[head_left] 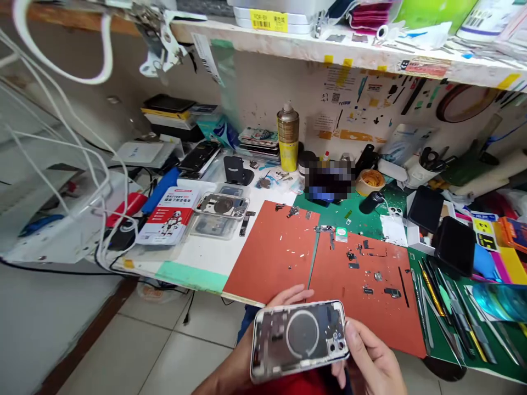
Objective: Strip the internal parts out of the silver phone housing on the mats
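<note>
An opened phone housing (pixel 302 334), with a pale round ring and camera openings inside, is tilted above the table's front edge. My right hand (pixel 373 351) grips its right end, thumb at the edge by the camera openings and fingertips showing below. Behind the housing is my left hand (pixel 288 296); its fingers stretch out past the upper edge, while the palm and thumb are hidden. I cannot tell if that palm touches the housing. Small phone parts (pixel 366 269) lie scattered on the reddish-brown mat (pixel 259 252) beyond my hands.
Tweezers and thin tools (pixel 453 312) lie at the right on a green mat (pixel 494 367). A second phone housing (pixel 222 206) rests left of the reddish mat, near a battery box (pixel 168 216). A spray can (pixel 287 137) stands at the back, below a loaded shelf (pixel 288 41). White cables (pixel 90 164) hang at left.
</note>
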A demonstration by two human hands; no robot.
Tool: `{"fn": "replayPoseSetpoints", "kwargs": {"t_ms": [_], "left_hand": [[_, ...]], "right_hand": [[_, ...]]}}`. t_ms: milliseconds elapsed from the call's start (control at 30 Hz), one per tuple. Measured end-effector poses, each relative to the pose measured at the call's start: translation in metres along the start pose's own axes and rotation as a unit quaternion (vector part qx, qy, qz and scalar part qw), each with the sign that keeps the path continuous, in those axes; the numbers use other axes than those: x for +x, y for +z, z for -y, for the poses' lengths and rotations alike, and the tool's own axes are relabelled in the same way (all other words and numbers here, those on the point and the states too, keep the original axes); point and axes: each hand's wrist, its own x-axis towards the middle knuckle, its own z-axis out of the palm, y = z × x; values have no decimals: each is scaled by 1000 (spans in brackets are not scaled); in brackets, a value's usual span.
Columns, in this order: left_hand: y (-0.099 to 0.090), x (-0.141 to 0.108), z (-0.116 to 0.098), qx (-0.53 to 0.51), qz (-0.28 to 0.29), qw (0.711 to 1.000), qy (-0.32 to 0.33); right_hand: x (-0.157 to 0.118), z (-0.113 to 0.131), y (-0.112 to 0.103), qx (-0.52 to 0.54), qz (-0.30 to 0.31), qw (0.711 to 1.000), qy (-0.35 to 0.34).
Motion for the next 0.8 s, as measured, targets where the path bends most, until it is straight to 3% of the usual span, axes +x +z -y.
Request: {"fn": "replayPoseSetpoints", "kwargs": {"t_ms": [133, 233, 333, 400, 433, 467, 500, 567, 633, 800], "left_hand": [[-8, -12, 11, 8, 42, 999, 30], [-11, -11, 11, -3, 34, 999, 39], [-17, -7, 6, -55, 3, 995, 80], [-24, -7, 3, -108, -32, 987, 118], [-27, -8, 1, -130, -51, 982, 129], [-30, -9, 0, -148, -66, 978, 133], [-34, -11, -1, -163, -76, 975, 132], [-38, -15, -3, -189, -85, 970, 127], [-40, -19, -4, -208, -91, 967, 120], [-42, -23, -4, -227, -109, 960, 118]], "right_hand": [[15, -17, 22, 69, 45, 997, 14], [17, -32, 38, 67, 63, 995, 33], [19, -31, 48, -1, 64, 997, 33], [29, -17, 50, -124, 38, 991, -45], [38, -6, 51, -211, 20, 971, -110], [49, 5, 52, -313, 4, 929, -197], [62, 16, 54, -408, 9, 869, -279], [90, 33, 62, -561, 41, 739, -372], [115, 40, 71, -614, 58, 686, -386], [143, 31, 89, -683, 49, 628, -371]]}}
